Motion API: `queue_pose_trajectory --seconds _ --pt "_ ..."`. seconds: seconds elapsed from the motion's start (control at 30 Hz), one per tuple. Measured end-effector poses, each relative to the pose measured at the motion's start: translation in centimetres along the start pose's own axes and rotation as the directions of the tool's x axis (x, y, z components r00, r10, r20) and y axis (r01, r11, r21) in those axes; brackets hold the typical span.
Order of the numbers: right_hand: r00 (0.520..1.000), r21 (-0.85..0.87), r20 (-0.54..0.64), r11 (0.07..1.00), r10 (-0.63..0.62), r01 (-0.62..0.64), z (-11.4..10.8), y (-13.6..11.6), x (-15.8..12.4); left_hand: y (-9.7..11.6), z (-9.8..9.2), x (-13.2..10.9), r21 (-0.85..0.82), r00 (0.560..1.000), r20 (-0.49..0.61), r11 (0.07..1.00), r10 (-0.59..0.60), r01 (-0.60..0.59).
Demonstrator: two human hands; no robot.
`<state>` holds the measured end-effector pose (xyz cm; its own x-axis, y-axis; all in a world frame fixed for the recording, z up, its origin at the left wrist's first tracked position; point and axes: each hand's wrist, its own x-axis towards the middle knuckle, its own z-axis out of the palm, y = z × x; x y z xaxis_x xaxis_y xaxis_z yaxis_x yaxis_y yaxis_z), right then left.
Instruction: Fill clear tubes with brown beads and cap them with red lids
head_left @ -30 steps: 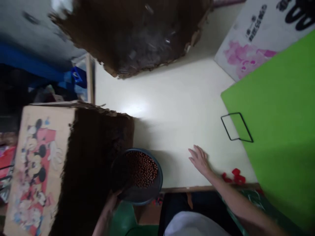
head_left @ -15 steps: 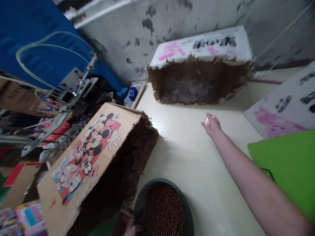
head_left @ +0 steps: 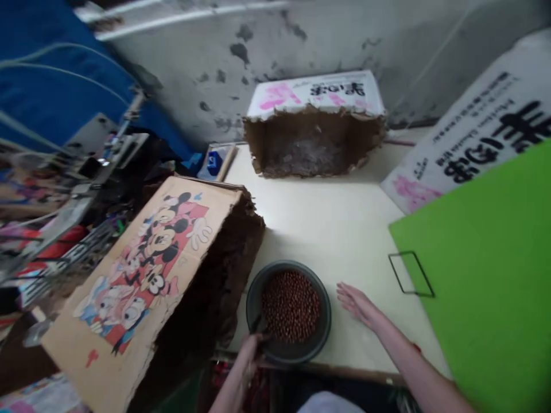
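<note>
We see the left hand [head_left: 252, 347] at the near left side of a dark grey-green bowl [head_left: 255, 298], its fingers at the rim and in shadow. We cannot tell how far they are closed, or whether they grip the rim or something dark beside it. The small round brown beads [head_left: 293, 307] lie in the bowl, ahead and to the right of that hand.

Our right hand [head_left: 355, 301] hangs above or rests on the pale tabletop [head_left: 318, 218] (which of the two, we cannot say), just to the right of the bowl and apart from it. Its fingers are stretched out, close together, with nothing visible in their hold.

Ahead and left of the left hand we have a brown carton [head_left: 181, 275] printed with cartoon figures, its torn, dark mouth facing the bowl. Well beyond both hands stands a white-topped carton [head_left: 318, 94] with a ragged opening towards us and clear pieces [head_left: 307, 158] inside. To the right of the right hand, a thin black frame [head_left: 424, 273] crosses the edge of a green board [head_left: 477, 258], and a white printed panel [head_left: 469, 143] stands behind that board.
</note>
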<state>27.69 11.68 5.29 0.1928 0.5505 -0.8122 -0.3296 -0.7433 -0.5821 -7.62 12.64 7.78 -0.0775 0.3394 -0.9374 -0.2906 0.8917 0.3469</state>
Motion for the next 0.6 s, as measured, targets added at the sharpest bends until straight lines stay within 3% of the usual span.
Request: queue_pose_trajectory --seconds 0.1,0.23,0.33,0.47,0.6 --pt "0.984 0.050 -0.119 0.991 0.130 -0.125 -2.8 9.3 -6.0 1.3 0.3 0.6 0.062 0.998 0.008 0.996 0.059 -0.060" --pt "0.928 0.052 -0.330 0.985 0.174 -0.167 -7.1 16.3 -10.9 3.1 1.1 -0.1 0.122 0.983 0.051 0.976 0.177 -0.182" --pt "0.843 -0.035 -0.527 0.989 0.105 -0.145 -11.2 18.5 -11.2 3.2 2.9 -1.3 0.179 0.966 0.060 0.949 0.252 -0.258" --pt "0.719 -0.210 -0.690 0.973 -0.078 -0.096 -15.4 18.5 -8.0 0.9 5.2 -2.8 0.280 0.967 0.049 0.926 0.249 -0.253" --pt "0.715 -0.345 -0.666 0.937 -0.211 -0.045 -15.0 18.1 -3.9 -2.7 5.8 -3.9 0.352 0.982 -0.016 0.920 0.189 -0.172"
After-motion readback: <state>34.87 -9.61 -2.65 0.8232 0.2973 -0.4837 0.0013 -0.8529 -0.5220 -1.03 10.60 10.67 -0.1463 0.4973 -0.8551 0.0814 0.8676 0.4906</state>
